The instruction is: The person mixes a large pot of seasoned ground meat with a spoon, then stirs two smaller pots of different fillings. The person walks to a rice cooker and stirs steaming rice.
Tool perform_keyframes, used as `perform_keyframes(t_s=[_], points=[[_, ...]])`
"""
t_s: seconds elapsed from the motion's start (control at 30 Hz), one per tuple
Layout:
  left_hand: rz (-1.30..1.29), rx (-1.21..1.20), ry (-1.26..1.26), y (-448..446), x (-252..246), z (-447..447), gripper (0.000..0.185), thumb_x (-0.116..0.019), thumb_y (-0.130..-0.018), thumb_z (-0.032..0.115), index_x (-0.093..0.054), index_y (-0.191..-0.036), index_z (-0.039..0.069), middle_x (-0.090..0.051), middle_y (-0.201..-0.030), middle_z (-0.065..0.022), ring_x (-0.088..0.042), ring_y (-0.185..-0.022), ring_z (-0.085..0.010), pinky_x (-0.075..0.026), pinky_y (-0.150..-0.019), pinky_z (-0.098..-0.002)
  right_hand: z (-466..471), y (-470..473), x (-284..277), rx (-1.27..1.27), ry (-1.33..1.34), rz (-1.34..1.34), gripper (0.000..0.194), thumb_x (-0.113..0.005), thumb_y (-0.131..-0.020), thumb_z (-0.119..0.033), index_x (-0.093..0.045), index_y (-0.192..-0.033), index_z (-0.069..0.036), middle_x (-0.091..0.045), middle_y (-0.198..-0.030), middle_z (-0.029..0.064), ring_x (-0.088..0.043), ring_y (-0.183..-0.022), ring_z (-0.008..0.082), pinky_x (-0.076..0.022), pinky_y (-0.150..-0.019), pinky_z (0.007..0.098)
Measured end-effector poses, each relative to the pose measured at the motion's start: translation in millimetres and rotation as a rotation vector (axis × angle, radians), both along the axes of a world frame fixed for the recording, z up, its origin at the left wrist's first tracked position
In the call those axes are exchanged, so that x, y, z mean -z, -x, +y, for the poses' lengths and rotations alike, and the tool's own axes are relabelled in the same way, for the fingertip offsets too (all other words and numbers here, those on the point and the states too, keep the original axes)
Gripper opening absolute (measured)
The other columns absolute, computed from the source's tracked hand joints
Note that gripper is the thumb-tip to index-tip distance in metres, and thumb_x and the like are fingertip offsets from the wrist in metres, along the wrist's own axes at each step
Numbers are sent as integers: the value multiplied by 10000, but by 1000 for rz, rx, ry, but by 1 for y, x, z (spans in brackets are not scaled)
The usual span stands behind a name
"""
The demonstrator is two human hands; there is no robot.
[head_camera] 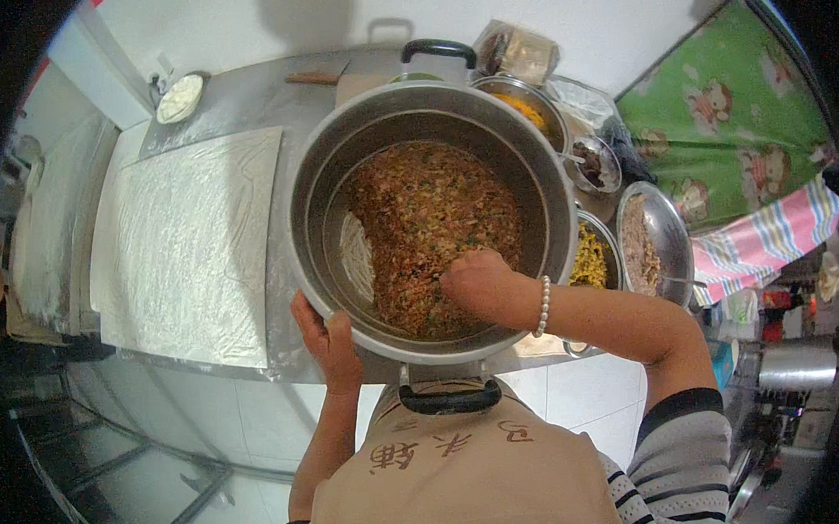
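A large metal pot (426, 96) with black handles stands before me at the counter's front edge. Inside lies a minced, reddish-brown filling (438, 212) flecked with green. On the left, some of the pot's bare floor shows. My left hand (330, 347) grips the near-left rim, thumb toward the inside. My right hand (484, 287), with a beaded bracelet (544, 306) at the wrist, reaches over the near-right rim into the pot. Its curled fingers press into the filling; their tips are hidden, so I cannot see whether they hold anything.
A floured board (187, 251) lies left of the pot. Beyond it sits a bowl of white powder (181, 99). To the right stand a bowl of yellow food (589, 258), an oval bowl of pale brown food (642, 245) and an orange-filled pot (525, 110). Green patterned cloth (708, 123) hangs beyond.
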State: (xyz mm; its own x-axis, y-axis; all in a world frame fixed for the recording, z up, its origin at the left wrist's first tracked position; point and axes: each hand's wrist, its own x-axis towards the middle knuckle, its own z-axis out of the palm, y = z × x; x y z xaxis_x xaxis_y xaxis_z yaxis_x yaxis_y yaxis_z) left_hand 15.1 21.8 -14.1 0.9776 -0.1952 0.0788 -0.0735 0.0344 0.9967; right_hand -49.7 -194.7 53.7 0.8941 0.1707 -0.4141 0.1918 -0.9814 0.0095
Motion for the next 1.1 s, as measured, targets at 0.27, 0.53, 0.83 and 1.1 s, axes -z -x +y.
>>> perform_keyframes(t_s=[0.27, 0.53, 0.83, 1.1], points=[[70, 3, 48, 0, -7, 3, 535, -462, -799, 116, -378, -1308, -24, -444, -1187, -111, -437, -1112, -219, -305, -1008, -323, -26, 51, -96, 534, -595, -412, 135, -657, -802, -108, -646, -884, -1, -678, -797, 108, -655, -701, 234, -507, -610, 346], [2, 20, 43, 4, 7, 13, 595, -380, -903, 320, -294, -1357, -55, -396, -1333, -186, -389, -1240, -272, -292, -1055, -394, -60, 174, -61, 1057, -1075, -757, 239, -660, -860, -92, -522, -678, -25, -449, -602, -43, -377, -574, 41, -317, -494, 220], [337, -91, 121, 41, 74, 83, 400, -477, -944, 284, -463, -1277, 63, -547, -1191, -98, -541, -1082, -240, -430, -939, -397, -91, 285, 0, 1342, -1131, -813, 406, -560, -954, -301, -421, -668, -49, -349, -635, -59, -302, -607, 60, -277, -526, 245], [506, -52, -62, 172, 129, 11, 222, -586, -848, 136, -594, -1044, 30, -564, -670, -37, -544, -579, -163, -440, -572, -293, -151, 330, 24, 1036, -376, -898, 92, -549, -867, -87, -580, -883, -3, -590, -838, 119, -581, -751, 248, -464, -650, 375]])
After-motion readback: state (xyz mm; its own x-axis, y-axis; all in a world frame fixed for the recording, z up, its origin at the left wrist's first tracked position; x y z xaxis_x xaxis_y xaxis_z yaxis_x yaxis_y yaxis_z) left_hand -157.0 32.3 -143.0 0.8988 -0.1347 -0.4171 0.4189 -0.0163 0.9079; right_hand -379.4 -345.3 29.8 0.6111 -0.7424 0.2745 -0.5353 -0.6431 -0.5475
